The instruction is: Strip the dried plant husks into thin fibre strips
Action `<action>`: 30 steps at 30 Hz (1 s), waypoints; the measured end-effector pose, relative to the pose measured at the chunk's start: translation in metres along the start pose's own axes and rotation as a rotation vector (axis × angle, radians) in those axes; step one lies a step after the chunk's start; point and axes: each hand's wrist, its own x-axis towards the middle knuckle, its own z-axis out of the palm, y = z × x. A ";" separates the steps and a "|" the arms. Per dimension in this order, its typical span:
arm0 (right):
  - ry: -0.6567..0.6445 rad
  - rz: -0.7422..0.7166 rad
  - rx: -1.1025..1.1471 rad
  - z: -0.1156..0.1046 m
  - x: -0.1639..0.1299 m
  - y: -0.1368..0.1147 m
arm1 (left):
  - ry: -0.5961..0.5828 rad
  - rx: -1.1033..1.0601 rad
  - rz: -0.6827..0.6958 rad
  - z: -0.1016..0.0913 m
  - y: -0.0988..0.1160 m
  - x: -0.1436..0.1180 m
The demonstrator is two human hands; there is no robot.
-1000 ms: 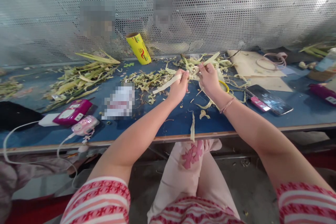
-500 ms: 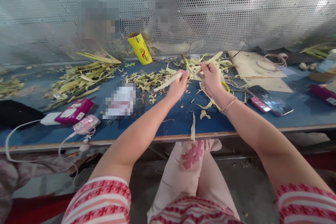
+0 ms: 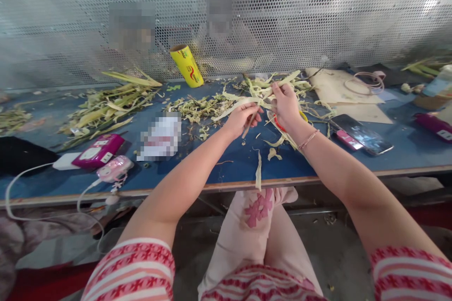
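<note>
My left hand (image 3: 241, 120) grips a pale green leaf strip (image 3: 229, 107) that runs left and up over the blue table (image 3: 197, 169). A thin strip hangs from its fingers. My right hand (image 3: 286, 106) pinches the same bundle of leaf strips (image 3: 282, 81) at its upper end, just right of the left hand. A red and yellow band (image 3: 280, 127) lies under the right wrist. Loose leaf scraps (image 3: 259, 169) lie on the table below both hands.
A yellow roll (image 3: 186, 66) leans on the perforated metal screen (image 3: 318, 14). Leaf piles (image 3: 106, 103) lie at left. A pink power bank (image 3: 99, 150) and pink device (image 3: 115, 169) with cables sit at front left. A phone (image 3: 362, 132) and boards (image 3: 339, 89) lie at right. Two people sit behind the screen.
My left hand has dropped a little and turned, and the leaf strip now bends over its top. My right hand has shifted slightly up and right, pulling the strips apart.
</note>
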 end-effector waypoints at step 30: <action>-0.058 0.033 -0.013 0.000 0.000 0.001 | 0.025 -0.073 0.009 -0.003 -0.009 0.007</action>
